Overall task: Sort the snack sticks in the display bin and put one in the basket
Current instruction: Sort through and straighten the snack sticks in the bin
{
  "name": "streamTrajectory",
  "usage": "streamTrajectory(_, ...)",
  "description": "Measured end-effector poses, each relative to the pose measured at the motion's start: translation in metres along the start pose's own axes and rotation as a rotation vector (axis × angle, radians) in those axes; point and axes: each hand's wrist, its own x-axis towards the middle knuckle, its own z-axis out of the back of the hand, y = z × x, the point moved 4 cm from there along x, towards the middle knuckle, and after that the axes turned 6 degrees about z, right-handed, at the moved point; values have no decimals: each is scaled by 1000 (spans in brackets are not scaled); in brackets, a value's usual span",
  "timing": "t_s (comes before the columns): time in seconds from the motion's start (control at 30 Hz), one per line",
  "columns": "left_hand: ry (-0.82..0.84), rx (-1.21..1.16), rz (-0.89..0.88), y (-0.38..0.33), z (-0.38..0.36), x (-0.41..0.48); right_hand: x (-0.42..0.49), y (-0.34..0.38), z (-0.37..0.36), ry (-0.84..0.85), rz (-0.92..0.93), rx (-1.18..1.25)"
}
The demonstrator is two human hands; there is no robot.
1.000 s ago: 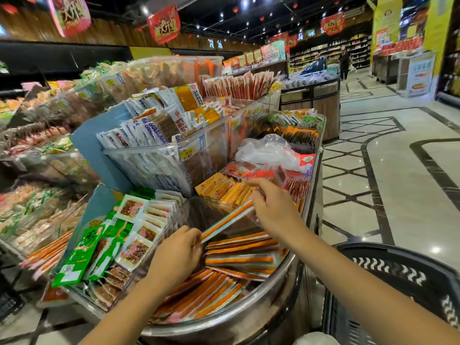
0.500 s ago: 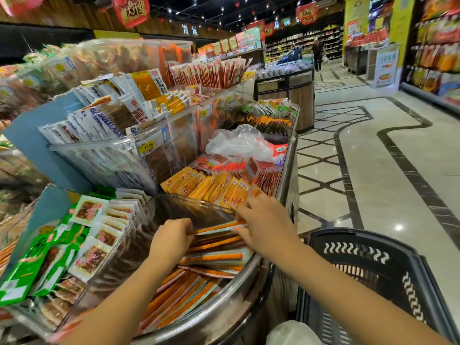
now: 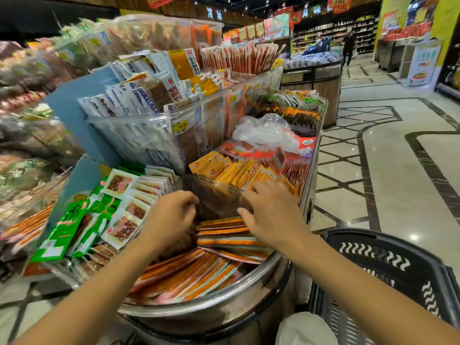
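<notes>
Long orange snack sticks (image 3: 225,236) lie stacked crosswise at the back of the round display bin (image 3: 224,303). More sticks (image 3: 189,275) lie lengthwise below them. My left hand (image 3: 171,216) has its fingers curled at the left ends of the stack, and those ends are hidden under it. My right hand (image 3: 272,216) rests flat on the stack's right side, fingers spread toward the clear divider (image 3: 214,195). The black shopping basket (image 3: 388,267) stands on the floor at my right, below my right forearm.
Green and white snack packs (image 3: 99,220) fill the compartment left of the sticks. Yellow and red packets (image 3: 244,170) sit behind the divider, with a clear plastic bag (image 3: 266,131) above them. Open tiled aisle (image 3: 398,170) runs to the right.
The stick I held between both hands now lies on the crosswise stack. My right hand has flattened onto the stack and my left hand stays at its left end. The view has shifted right.
</notes>
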Motion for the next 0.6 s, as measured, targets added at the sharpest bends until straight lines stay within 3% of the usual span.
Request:
streamTrajectory(0.2, -219, 104, -41, 52, 48, -27, 24, 56, -22, 143, 125, 132)
streamTrajectory(0.47, -85, -3, 132, 97, 36, -46, 34, 130, -81, 593, 314, 352)
streamTrajectory(0.6, -87, -14, 176, 98, 33, -48, 29, 142, -105, 660, 362, 420)
